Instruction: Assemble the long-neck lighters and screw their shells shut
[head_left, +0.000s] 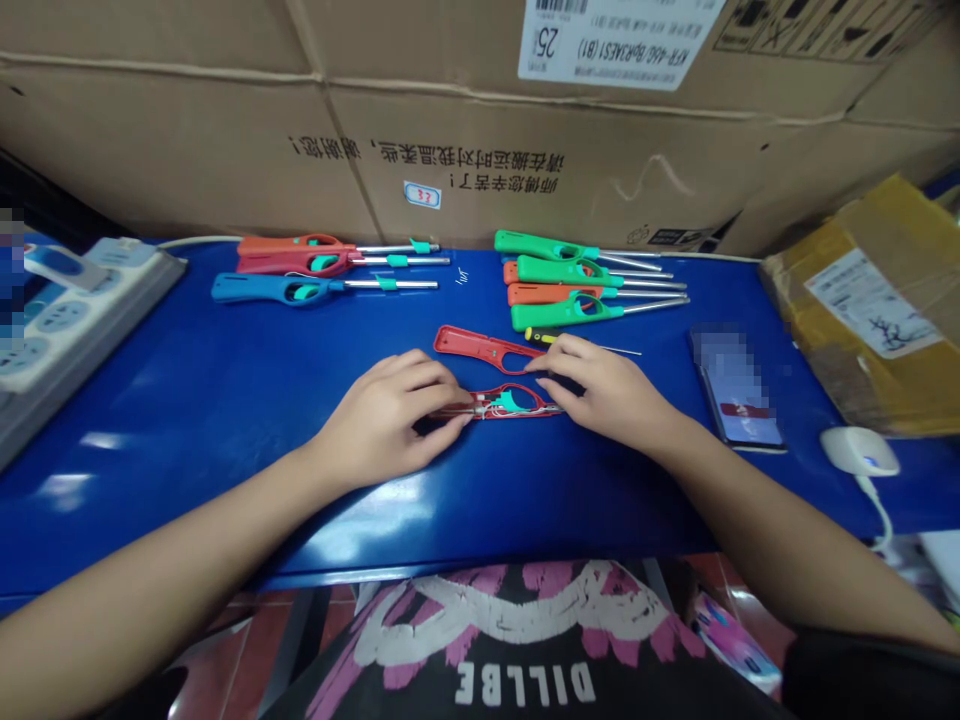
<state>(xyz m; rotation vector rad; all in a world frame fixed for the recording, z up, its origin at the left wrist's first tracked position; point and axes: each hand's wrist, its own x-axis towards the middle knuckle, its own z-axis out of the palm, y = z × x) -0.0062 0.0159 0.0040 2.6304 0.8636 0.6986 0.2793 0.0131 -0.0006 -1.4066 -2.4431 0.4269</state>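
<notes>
My left hand (401, 415) is closed on the handle end of an opened red gas lighter (525, 403), which lies on the blue table. A teal trigger (510, 402) and thin wires show inside its lower shell; my fingers hide the handle end. My right hand (600, 385) pinches the trigger-ring end of the separate red shell half (472, 345), just behind the lighter. Its fingertips partly cover that end. Beyond the right hand lies a screwdriver (541, 336) with a yellow and black handle and a thin shaft.
Red and blue lighters (262, 290) lie at the back left, several green and orange ones (551, 315) at the back right. A power strip (67, 320) stands left. On the right are a phone (735, 390), a white device (859, 450) and a taped box (870, 310). A large carton (225, 150) stands behind.
</notes>
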